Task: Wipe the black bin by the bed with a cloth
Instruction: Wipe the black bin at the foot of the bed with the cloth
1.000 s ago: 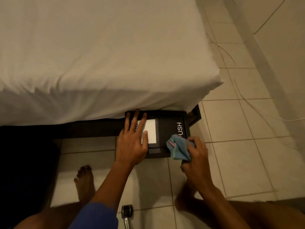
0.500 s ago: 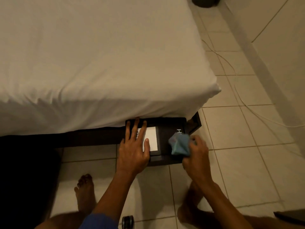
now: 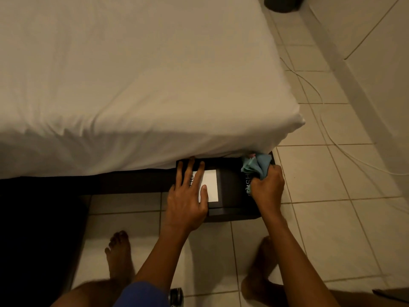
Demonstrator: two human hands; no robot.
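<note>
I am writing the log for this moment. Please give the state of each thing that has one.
Bin: upright on the floor, back edge under the bed.
Cloth: bunched, pressed on the bin.
Left hand: flat on the bin.
Right hand: shut on the cloth.

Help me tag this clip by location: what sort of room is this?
Most likely a bedroom, perhaps in a hotel or guest house. A bed with a fitted white sheet fills most of the view, a small black bin stands on the tiled floor beside it, and a white cable trails along the wall.

Tiled floor: black bin by bed; white cable; bare feet.
</note>
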